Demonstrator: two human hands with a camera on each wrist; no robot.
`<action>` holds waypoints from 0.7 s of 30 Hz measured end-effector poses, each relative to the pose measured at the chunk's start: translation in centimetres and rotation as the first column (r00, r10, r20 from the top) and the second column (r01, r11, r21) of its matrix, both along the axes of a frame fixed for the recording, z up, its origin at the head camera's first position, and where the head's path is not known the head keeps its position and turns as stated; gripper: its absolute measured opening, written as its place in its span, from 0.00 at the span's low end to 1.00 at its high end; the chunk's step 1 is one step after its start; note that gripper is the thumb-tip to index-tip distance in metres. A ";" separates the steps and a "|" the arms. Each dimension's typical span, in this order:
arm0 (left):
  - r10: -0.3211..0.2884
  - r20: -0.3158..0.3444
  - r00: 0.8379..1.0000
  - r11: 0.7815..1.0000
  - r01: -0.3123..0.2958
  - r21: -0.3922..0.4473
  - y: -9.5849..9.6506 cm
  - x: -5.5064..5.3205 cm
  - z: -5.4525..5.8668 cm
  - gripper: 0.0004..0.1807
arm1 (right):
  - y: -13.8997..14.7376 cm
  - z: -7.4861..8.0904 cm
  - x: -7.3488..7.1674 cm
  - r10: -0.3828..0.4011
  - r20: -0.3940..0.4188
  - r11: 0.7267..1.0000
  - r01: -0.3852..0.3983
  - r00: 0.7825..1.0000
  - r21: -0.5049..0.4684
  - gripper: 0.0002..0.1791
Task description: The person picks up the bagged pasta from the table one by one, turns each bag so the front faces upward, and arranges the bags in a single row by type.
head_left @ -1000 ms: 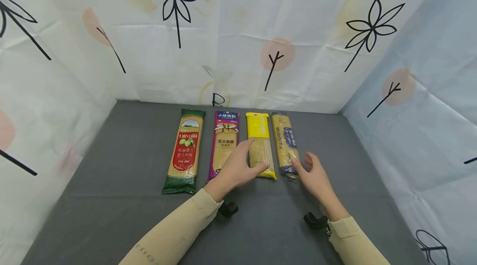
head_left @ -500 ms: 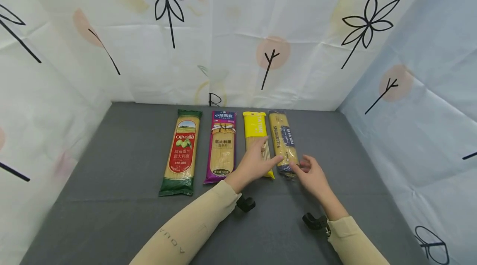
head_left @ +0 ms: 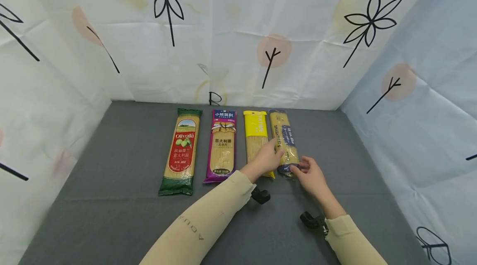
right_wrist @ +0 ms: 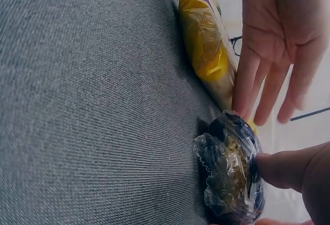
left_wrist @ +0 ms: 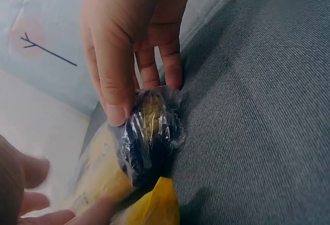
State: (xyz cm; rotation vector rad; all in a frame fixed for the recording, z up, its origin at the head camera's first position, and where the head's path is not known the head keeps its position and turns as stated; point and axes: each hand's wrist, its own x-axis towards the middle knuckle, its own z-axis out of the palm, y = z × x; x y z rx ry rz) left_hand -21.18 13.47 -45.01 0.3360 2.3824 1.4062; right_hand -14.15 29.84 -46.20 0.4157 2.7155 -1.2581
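A clear-wrapped spaghetti pack (head_left: 285,143) with a dark blue label lies rightmost in a row on the grey cloth. My right hand (head_left: 312,177) grips its near end, thumb on top and fingers along the right side; the left wrist view shows this thumb (left_wrist: 116,93) against the crinkled wrapper. My left hand (head_left: 265,158) reaches over the yellow pasta pack (head_left: 256,132), its fingers extended at the spaghetti pack's left edge. In the right wrist view the left hand's fingers (right_wrist: 268,81) are straight, close to the wrapper; whether they touch it I cannot tell.
To the left lie a purple-edged pasta pack (head_left: 222,145) and a green-ended Olivoilà pasta pack (head_left: 181,151), both flat. Patterned white cloth walls (head_left: 238,49) close off the back and sides of the grey surface (head_left: 112,215).
My left hand has moved right, from between the purple and yellow packs across the yellow one to the spaghetti pack's side. The right hand stays at the spaghetti pack's near end.
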 end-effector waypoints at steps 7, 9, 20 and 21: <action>-0.002 0.020 1.000 0.987 0.005 -0.159 1.5 0.0 0.2 0.27 | 0.3 -0.2 -0.3 -0.032 0.038 0.997 0.035 0.999 -0.069 0.38; -0.011 0.000 1.000 0.980 0.011 -0.199 1.9 0.0 0.3 0.28 | 0.4 0.0 -0.4 -0.030 0.045 0.995 0.034 0.999 -0.093 0.37; -0.062 -0.090 0.994 0.940 0.028 -0.340 3.0 -0.4 -0.4 0.36 | 0.3 0.4 -0.9 -0.015 0.060 0.996 0.019 0.998 -0.082 0.29; -0.067 -0.100 0.993 0.937 0.029 -0.348 3.1 -0.4 -0.5 0.35 | 0.3 0.4 -1.0 -0.016 0.063 0.997 0.021 0.998 -0.079 0.28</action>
